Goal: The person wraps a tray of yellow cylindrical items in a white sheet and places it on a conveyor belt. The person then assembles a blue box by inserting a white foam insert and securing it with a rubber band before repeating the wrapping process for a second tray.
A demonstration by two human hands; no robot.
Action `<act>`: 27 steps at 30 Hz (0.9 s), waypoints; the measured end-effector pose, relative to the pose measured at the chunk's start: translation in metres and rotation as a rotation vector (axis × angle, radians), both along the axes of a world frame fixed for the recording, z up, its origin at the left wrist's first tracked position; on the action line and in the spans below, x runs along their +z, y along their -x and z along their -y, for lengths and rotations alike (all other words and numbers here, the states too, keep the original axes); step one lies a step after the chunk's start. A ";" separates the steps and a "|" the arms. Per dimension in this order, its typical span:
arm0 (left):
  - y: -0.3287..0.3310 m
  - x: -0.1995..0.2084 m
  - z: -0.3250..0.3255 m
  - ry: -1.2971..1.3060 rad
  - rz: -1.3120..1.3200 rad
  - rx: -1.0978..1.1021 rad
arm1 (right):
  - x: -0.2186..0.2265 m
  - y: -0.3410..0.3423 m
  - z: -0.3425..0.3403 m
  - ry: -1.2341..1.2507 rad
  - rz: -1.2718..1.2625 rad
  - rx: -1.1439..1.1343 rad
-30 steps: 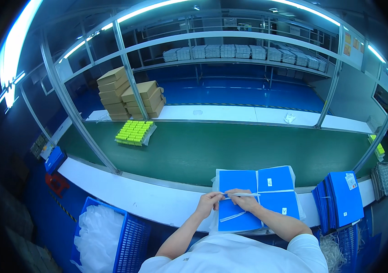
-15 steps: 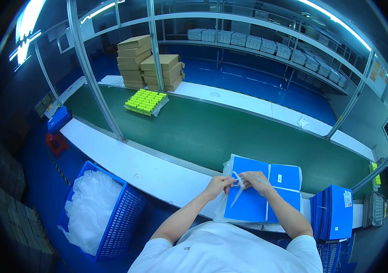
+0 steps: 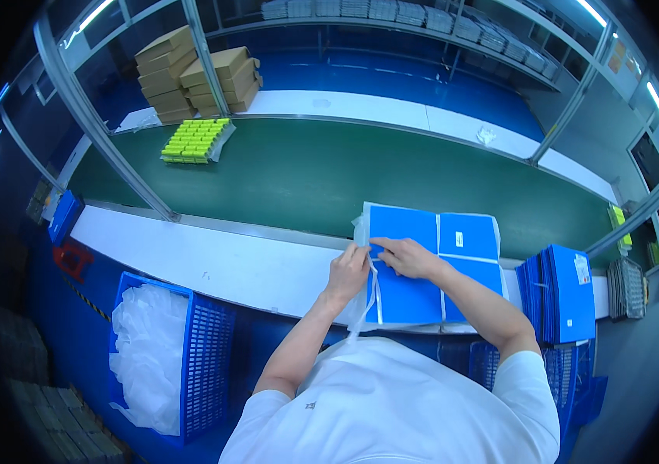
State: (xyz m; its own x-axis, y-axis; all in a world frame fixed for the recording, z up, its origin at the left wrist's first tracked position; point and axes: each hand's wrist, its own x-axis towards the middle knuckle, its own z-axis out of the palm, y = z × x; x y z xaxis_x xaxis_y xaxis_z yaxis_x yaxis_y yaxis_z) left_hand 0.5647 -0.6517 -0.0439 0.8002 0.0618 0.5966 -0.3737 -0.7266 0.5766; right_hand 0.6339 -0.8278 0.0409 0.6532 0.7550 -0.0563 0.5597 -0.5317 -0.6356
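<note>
A flat bundle of blue sheets (image 3: 472,278) lies in front of me, bound crosswise by white straps with clear plastic film at its edges. Along its left edge a loose white strap (image 3: 376,288) hangs down toward my shirt. My left hand (image 3: 349,272) is closed at that edge, pinching the strap; its fingertips are partly hidden. Over the bundle's left part is my right hand (image 3: 408,257), index finger stretched out to the edge beside the left fingertips. Its other fingers are loosely bent, with nothing visible in them.
A green conveyor belt (image 3: 291,170) runs behind the white ledge (image 3: 159,247). Left stands a blue basket (image 3: 209,363) of white plastic bags; right, a stack of blue folded boxes (image 3: 573,294). Yellow-green packed cells (image 3: 194,141) lie on the belt. Cartons (image 3: 221,77) and metal posts stand beyond.
The view has shifted, so the bundle sits higher in it. Both hands have moved from above the bundle to its left edge, and the strap end now hangs there. My right index finger has straightened.
</note>
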 end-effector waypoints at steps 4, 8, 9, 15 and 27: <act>-0.010 -0.021 0.004 0.173 0.105 0.059 | -0.020 -0.040 -0.029 0.146 0.090 0.133; -0.014 -0.032 0.010 0.554 -0.016 0.069 | 0.011 -0.058 -0.040 0.232 -0.340 0.078; -0.015 -0.034 0.010 0.606 -0.041 0.059 | 0.011 -0.059 -0.039 0.215 -0.379 0.066; -0.015 -0.029 0.000 0.940 -0.229 -0.118 | 0.007 -0.050 -0.033 0.105 -0.206 0.049; 0.017 -0.207 -0.065 1.425 -1.029 -0.162 | -0.051 -0.024 -0.039 -0.350 0.304 -0.230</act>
